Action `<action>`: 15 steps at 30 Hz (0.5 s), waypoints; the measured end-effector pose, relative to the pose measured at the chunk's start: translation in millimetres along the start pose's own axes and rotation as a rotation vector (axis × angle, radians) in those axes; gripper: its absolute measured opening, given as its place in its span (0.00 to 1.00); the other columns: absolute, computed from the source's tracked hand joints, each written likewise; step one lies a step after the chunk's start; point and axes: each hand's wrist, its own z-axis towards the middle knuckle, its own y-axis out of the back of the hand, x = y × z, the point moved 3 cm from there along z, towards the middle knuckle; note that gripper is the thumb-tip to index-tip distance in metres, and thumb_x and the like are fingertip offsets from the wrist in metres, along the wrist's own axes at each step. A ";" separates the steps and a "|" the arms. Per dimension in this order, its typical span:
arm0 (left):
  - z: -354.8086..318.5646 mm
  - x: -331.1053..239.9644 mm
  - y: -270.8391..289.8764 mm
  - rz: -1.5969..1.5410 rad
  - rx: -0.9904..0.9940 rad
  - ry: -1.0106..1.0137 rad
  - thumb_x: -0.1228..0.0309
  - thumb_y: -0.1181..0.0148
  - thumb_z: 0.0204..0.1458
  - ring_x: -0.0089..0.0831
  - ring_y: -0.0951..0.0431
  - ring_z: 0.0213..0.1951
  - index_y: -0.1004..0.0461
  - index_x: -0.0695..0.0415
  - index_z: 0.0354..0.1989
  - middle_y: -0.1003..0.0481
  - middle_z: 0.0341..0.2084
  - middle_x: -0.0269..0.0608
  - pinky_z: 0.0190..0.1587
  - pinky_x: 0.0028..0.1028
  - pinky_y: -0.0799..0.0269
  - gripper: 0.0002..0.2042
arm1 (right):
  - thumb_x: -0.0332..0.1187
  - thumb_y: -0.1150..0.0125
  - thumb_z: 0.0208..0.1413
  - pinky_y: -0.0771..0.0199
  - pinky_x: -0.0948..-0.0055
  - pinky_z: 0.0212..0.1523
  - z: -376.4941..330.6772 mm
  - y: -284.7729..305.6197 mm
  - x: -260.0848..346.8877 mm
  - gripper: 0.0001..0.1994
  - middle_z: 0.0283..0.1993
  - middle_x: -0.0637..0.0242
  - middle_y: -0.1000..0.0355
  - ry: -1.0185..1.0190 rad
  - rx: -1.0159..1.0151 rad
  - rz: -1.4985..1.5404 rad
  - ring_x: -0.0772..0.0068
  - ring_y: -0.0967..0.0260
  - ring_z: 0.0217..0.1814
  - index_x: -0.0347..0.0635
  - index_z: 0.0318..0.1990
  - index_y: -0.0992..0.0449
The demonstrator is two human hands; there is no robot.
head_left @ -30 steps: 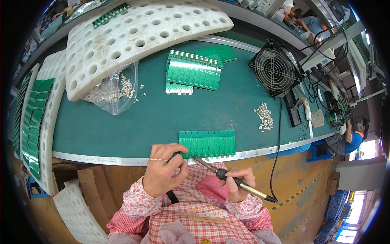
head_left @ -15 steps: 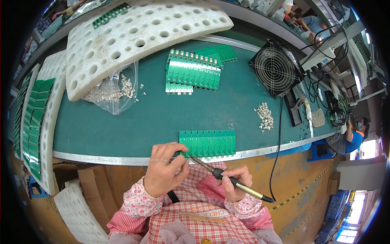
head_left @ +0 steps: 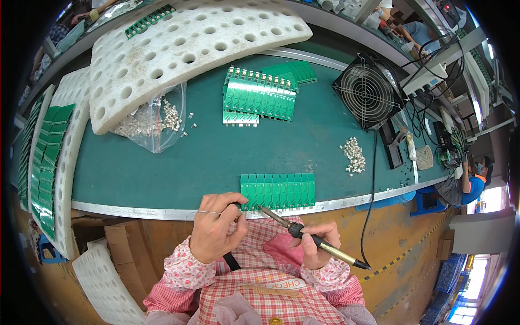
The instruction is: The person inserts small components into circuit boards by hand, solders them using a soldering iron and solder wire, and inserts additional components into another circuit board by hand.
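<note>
A green circuit board panel (head_left: 278,190) lies at the table's near edge, with a row of small parts along its lower side. My right hand (head_left: 320,242) is closed around the handle of a soldering iron (head_left: 292,227); its tip points up-left and reaches the board's lower edge near the left end. At the panel's left corner, my left hand (head_left: 218,227) has its fingers pinched on a thin silvery solder wire (head_left: 207,212), which trails out to the left. The fingers partly cover that corner, and the wire's end is hard to make out.
Behind are stacked green panels (head_left: 259,100), a bag of small connectors (head_left: 154,127) and a loose connector pile (head_left: 353,156). A black fan (head_left: 368,91) stands at right, with the iron's cord (head_left: 371,200) hanging nearby. White perforated foam boards (head_left: 195,40) fill the left. A co-worker (head_left: 474,184) sits far right.
The soldering iron's tip has shifted slightly right along the board's lower edge, and my right hand moved with it. My left hand stays at the board's left corner, almost unchanged.
</note>
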 end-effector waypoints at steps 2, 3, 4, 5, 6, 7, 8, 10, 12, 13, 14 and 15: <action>-0.1 0.3 -0.5 0.002 -0.009 0.003 0.81 0.42 0.37 0.36 0.30 0.30 0.33 0.59 0.22 0.26 0.36 0.39 0.36 0.32 0.37 0.06 | 0.27 0.46 0.53 0.26 0.77 0.19 0.2 -1.7 -0.6 0.09 0.26 0.53 0.31 -0.014 0.056 -0.031 0.71 0.30 0.20 0.33 0.37 0.38; -0.2 0.4 -0.8 0.001 -0.012 0.002 0.81 0.42 0.36 0.36 0.30 0.31 0.33 0.59 0.22 0.26 0.36 0.39 0.36 0.32 0.37 0.06 | 0.27 0.46 0.54 0.26 0.77 0.19 0.5 -3.1 -0.8 0.09 0.25 0.54 0.31 -0.004 0.066 -0.029 0.71 0.29 0.20 0.33 0.37 0.38; -0.2 0.4 -1.0 0.001 -0.015 0.002 0.81 0.42 0.36 0.36 0.29 0.31 0.33 0.59 0.22 0.26 0.36 0.39 0.36 0.32 0.37 0.07 | 0.27 0.46 0.54 0.26 0.77 0.19 1.0 -4.4 -1.0 0.09 0.24 0.54 0.31 0.006 0.076 -0.028 0.71 0.29 0.20 0.33 0.37 0.38; -0.1 0.4 -1.3 0.002 -0.015 0.003 0.81 0.42 0.36 0.36 0.29 0.31 0.33 0.59 0.22 0.26 0.36 0.39 0.36 0.32 0.37 0.07 | 0.27 0.46 0.54 0.26 0.77 0.19 1.7 -5.3 -0.5 0.09 0.24 0.54 0.31 0.005 0.076 -0.027 0.71 0.29 0.20 0.33 0.37 0.38; 0.2 0.3 -1.4 0.003 -0.017 0.003 0.81 0.41 0.36 0.36 0.29 0.31 0.33 0.59 0.22 0.26 0.36 0.39 0.36 0.32 0.36 0.07 | 0.28 0.45 0.54 0.27 0.77 0.20 2.8 -6.6 0.8 0.09 0.24 0.54 0.30 0.000 0.085 -0.027 0.70 0.28 0.20 0.33 0.37 0.38; 0.3 0.2 -1.5 0.005 -0.019 0.004 0.81 0.41 0.35 0.36 0.29 0.31 0.33 0.59 0.22 0.26 0.36 0.39 0.36 0.32 0.36 0.07 | 0.28 0.45 0.54 0.27 0.77 0.20 3.3 -7.8 1.5 0.09 0.23 0.55 0.30 -0.005 0.094 -0.027 0.70 0.28 0.20 0.33 0.37 0.38; 0.2 0.2 -1.6 0.006 -0.019 0.005 0.81 0.41 0.35 0.36 0.29 0.31 0.33 0.59 0.22 0.26 0.36 0.39 0.36 0.32 0.36 0.07 | 0.28 0.45 0.54 0.27 0.77 0.20 3.3 -8.8 1.5 0.09 0.23 0.55 0.30 -0.006 0.094 -0.026 0.70 0.28 0.20 0.33 0.37 0.38; -0.2 0.6 -2.0 0.007 -0.023 0.004 0.81 0.41 0.35 0.36 0.29 0.31 0.33 0.59 0.22 0.26 0.36 0.39 0.36 0.32 0.36 0.07 | 0.23 0.42 0.50 0.25 0.78 0.21 3.0 -9.1 0.0 0.07 0.23 0.56 0.27 -0.038 0.042 0.016 0.72 0.25 0.22 0.31 0.34 0.33; -0.6 0.5 -2.1 0.008 -0.023 0.007 0.81 0.41 0.35 0.36 0.29 0.31 0.33 0.59 0.22 0.26 0.36 0.39 0.36 0.32 0.36 0.07 | 0.22 0.42 0.50 0.25 0.78 0.22 3.1 -9.9 -0.4 0.07 0.24 0.56 0.26 -0.044 0.055 0.005 0.72 0.25 0.22 0.31 0.34 0.33; -0.6 0.4 -2.2 0.010 -0.023 0.010 0.81 0.41 0.35 0.36 0.29 0.31 0.33 0.59 0.22 0.26 0.36 0.39 0.36 0.32 0.36 0.07 | 0.22 0.42 0.50 0.25 0.78 0.22 3.1 -10.3 -0.4 0.07 0.25 0.55 0.26 -0.049 0.069 -0.007 0.72 0.25 0.22 0.31 0.34 0.33; -0.5 0.1 -2.3 0.010 -0.023 0.010 0.81 0.41 0.35 0.36 0.29 0.31 0.33 0.59 0.22 0.26 0.36 0.39 0.36 0.32 0.36 0.07 | 0.22 0.42 0.50 0.25 0.78 0.22 3.1 -10.3 -0.3 0.07 0.25 0.55 0.26 -0.050 0.069 -0.007 0.72 0.25 0.22 0.31 0.34 0.33; -0.3 -0.2 -2.3 0.010 -0.026 0.009 0.81 0.41 0.35 0.36 0.29 0.31 0.33 0.59 0.21 0.26 0.36 0.39 0.36 0.32 0.36 0.07 | 0.23 0.42 0.51 0.24 0.78 0.22 3.2 -10.4 -0.4 0.07 0.26 0.55 0.26 -0.055 0.068 0.002 0.72 0.25 0.22 0.31 0.34 0.33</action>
